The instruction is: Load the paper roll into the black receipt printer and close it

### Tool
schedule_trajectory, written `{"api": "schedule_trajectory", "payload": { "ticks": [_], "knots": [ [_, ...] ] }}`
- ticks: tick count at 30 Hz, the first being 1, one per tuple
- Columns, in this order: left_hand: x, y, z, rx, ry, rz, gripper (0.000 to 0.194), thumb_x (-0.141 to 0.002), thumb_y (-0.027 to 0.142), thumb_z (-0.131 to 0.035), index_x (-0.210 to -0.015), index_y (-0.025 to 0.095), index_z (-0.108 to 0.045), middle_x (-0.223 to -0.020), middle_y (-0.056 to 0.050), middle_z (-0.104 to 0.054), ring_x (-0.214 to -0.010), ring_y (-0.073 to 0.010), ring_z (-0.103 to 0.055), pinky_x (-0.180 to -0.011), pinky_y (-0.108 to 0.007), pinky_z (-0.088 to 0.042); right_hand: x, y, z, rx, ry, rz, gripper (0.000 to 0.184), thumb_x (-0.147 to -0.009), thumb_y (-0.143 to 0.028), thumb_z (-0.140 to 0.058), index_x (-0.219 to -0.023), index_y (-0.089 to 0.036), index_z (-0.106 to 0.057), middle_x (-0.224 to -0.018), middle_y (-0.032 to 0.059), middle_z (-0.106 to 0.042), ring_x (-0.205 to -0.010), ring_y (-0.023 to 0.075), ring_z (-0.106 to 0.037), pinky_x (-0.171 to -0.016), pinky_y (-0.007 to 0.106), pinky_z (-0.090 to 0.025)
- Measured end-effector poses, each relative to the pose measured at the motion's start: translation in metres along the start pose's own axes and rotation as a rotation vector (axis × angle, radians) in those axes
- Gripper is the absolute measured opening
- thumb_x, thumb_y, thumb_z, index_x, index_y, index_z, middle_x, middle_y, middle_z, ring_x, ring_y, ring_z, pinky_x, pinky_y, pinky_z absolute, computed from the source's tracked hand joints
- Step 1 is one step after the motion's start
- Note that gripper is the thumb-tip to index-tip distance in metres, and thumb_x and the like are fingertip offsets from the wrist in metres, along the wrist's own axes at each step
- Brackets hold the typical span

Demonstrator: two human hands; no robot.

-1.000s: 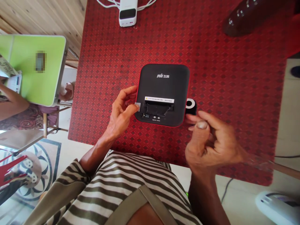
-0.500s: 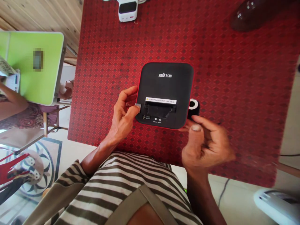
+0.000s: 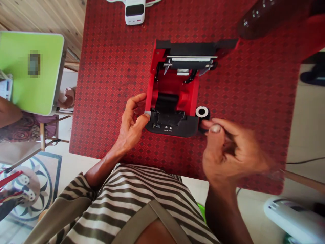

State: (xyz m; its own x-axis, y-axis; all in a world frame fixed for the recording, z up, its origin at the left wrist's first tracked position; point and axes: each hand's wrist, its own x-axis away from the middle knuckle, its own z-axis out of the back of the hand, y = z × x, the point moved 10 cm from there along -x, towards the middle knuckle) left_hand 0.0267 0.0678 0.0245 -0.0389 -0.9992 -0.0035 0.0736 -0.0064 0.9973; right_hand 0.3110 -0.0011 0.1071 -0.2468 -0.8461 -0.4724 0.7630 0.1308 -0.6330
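Observation:
A black and red label printer lies on the red patterned table, its lid tipped up and back so the hollow red inside shows. My left hand grips the printer's near left side, thumb on the grey latch and fingers against the side wall. To the right of the printer is a small dark roll-shaped thing with a white ring on its end. Close by it, my right hand is curled with the thumb against the index finger; I see nothing in it. Whether its fingertips touch the roll, I cannot tell.
At the table's back left stands a white device with a dark screen and white cables. A dark shiny bottle-like object lies at the back right. Another person's arm is beside a green table on the left.
The printer's lid has swung from closed to raised, baring the inside. My left hand keeps its place at the latch. My right hand has shifted slightly to the right.

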Motion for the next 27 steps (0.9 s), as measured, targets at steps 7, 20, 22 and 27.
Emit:
{"api": "schedule_trajectory", "payload": {
  "ticks": [7,20,22,27],
  "knots": [
    [-0.009,0.004,0.002,-0.028,0.000,-0.083,0.066,-0.118,0.084,-0.078,-0.164,0.037,-0.073,-0.163,-0.011,-0.085,-0.145,-0.0367,-0.082,-0.125,-0.057,-0.068,-0.061,-0.067,-0.068,0.130,-0.425,0.459,0.024,-0.127,-0.022,-0.071,-0.140,-0.030,-0.089,-0.138,0.0099,-0.099,-0.132,0.0365,-0.093,-0.115,0.056,-0.074],
    [-0.015,-0.005,0.004,-0.037,0.048,-0.066,0.068,-0.125,0.092,-0.058,-0.155,0.034,-0.078,-0.162,-0.012,-0.086,-0.153,-0.0370,-0.083,-0.135,-0.061,-0.066,-0.075,-0.056,-0.154,0.247,-0.640,0.494,0.029,-0.122,-0.016,-0.064,-0.104,-0.024,-0.085,-0.107,0.0100,-0.092,-0.102,0.0311,-0.090,-0.102,0.046,-0.073],
    [-0.015,-0.005,0.005,-0.035,0.051,-0.055,0.071,-0.124,0.093,-0.058,-0.155,0.033,-0.080,-0.162,-0.012,-0.086,-0.153,-0.0372,-0.081,-0.137,-0.062,-0.065,-0.076,-0.053,-0.158,0.268,-0.679,0.474,0.029,-0.121,-0.012,-0.063,-0.105,-0.024,-0.084,-0.112,0.0097,-0.092,-0.106,0.0313,-0.091,-0.104,0.046,-0.073],
    [-0.014,-0.002,0.004,-0.082,0.038,-0.088,0.066,-0.126,0.090,-0.058,-0.155,0.036,-0.082,-0.158,-0.012,-0.086,-0.153,-0.0381,-0.080,-0.139,-0.066,-0.063,-0.082,-0.059,-0.153,0.304,-0.716,0.475,0.018,-0.116,-0.016,-0.071,-0.105,-0.026,-0.081,-0.110,0.0094,-0.089,-0.101,0.0337,-0.090,-0.098,0.048,-0.072]
  ]
}}
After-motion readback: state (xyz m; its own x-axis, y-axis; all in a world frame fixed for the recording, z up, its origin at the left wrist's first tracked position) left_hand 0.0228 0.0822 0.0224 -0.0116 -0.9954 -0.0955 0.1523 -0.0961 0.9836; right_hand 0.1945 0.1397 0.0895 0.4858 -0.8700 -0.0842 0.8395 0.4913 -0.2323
